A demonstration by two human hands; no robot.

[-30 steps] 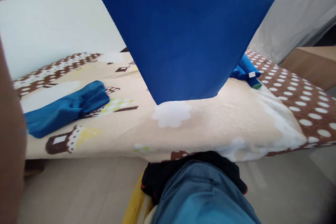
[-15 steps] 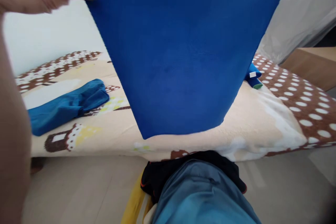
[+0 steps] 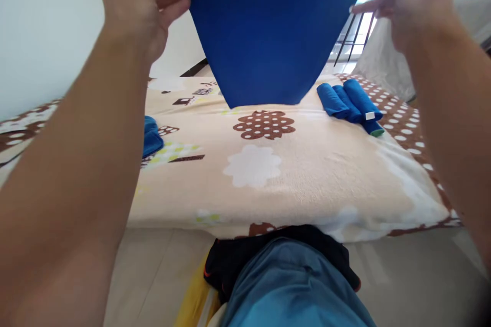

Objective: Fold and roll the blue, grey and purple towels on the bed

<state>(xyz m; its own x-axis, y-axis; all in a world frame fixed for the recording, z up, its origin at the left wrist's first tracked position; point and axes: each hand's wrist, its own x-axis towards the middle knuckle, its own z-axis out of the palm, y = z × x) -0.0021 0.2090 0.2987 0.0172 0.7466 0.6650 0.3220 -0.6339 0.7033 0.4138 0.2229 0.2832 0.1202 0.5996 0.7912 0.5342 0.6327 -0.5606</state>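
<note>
A blue towel (image 3: 264, 36) hangs spread out in the air between my hands, its lower edge above the bed. At its upper left corner my left hand (image 3: 143, 2) pinches the cloth, with some fingers stretched along it. My right hand (image 3: 410, 0) grips the upper right corner in the same way. The towel's top edge runs out of view. Behind my left forearm, part of another blue cloth (image 3: 152, 138) lies on the bed. Several rolled blue towels (image 3: 355, 102) lie together at the right, one with a white tag.
A cream blanket (image 3: 307, 179) with brown and white patterns covers the bed. Dark cloth (image 3: 218, 265) and something yellow (image 3: 194, 291) are by my lap. White plastic sheeting (image 3: 387, 71) stands behind right, near a barred window (image 3: 356, 36). A white wall (image 3: 46, 25) rises at left.
Both hands have moved farther forward, away from me, carrying the towel with them. Its lower edge hangs higher in view, uncovering the blanket's middle and the rolled towels.
</note>
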